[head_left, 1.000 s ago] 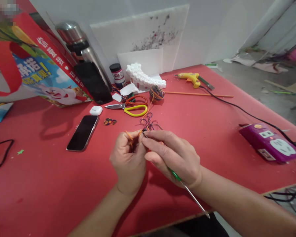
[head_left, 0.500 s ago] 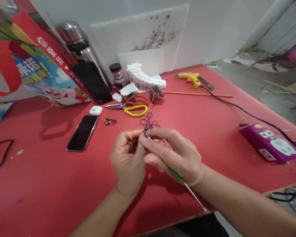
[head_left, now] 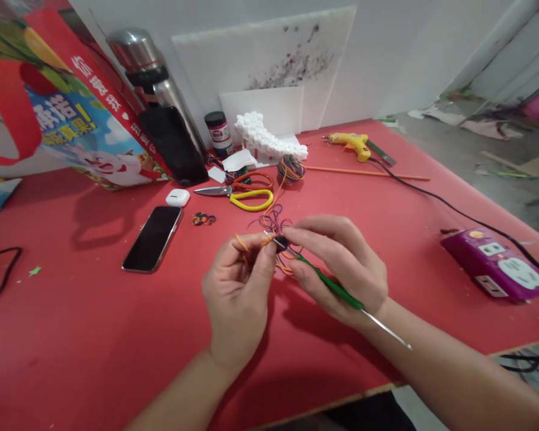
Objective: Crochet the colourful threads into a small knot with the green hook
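My left hand point(head_left: 240, 287) pinches a small crocheted piece point(head_left: 280, 242) of dark and orange yarn between thumb and forefinger, with an orange yarn tail sticking up beside it. In my right hand point(head_left: 345, 269) is a crochet hook point(head_left: 339, 290) with a green grip, its rear metal end pointing toward the table's near edge. The hook's front end reaches the crocheted piece; whether it sits in a loop I cannot tell. Loose yarn lies in coils point(head_left: 276, 218) just beyond my fingers. From there a strand leads to a multicoloured yarn ball point(head_left: 291, 170).
Scissors point(head_left: 251, 197), a phone point(head_left: 153, 239), a white earbud case point(head_left: 178, 197) and a small crocheted piece point(head_left: 203, 219) lie to the left. A glue gun point(head_left: 353, 143) and an orange stick point(head_left: 372, 173) are behind. A purple power strip point(head_left: 498, 263) stands right, a gift bag point(head_left: 103, 137) back left.
My right hand has shifted right and opened out somewhat, so more of the green grip shows. The hook lies flatter, its rear end farther right and higher. My left hand still pinches the piece.
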Demonstrator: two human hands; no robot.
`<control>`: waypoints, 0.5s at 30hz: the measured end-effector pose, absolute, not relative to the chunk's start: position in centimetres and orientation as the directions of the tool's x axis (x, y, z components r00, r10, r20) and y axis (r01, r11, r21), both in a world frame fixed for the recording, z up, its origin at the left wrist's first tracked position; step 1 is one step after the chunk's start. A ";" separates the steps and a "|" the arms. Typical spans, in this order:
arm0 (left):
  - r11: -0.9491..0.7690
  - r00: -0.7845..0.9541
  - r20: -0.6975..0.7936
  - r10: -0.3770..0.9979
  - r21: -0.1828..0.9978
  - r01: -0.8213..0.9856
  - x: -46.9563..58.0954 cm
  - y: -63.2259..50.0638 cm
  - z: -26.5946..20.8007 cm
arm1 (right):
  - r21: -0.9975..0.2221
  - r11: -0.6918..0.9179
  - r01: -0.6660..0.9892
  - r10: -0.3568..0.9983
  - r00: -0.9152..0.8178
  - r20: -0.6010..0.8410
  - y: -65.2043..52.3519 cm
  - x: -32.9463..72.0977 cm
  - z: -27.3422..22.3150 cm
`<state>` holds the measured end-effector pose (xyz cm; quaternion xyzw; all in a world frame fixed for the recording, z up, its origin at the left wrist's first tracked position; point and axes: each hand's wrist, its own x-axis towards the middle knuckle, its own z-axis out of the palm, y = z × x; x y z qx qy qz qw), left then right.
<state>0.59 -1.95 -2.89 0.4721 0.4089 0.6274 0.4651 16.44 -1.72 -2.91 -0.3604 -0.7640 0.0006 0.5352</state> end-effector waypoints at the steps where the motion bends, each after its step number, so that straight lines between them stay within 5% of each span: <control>1: -0.247 -0.119 0.228 0.966 0.952 -0.182 0.5 -1.9 -2.9 | -0.411 0.743 0.528 0.566 -0.167 0.808 -1.6 16.4 -2.9; 6: -0.356 -0.057 0.352 0.934 0.932 -0.064 0.1 -1.2 -3.0 | -0.493 0.743 0.453 0.618 -0.180 0.766 -1.3 16.8 -3.1; 15: -0.329 -0.036 0.328 0.944 0.943 -0.048 -1.5 0.3 -3.1 | -0.376 0.782 0.497 0.551 -0.269 0.790 -0.9 17.6 -2.7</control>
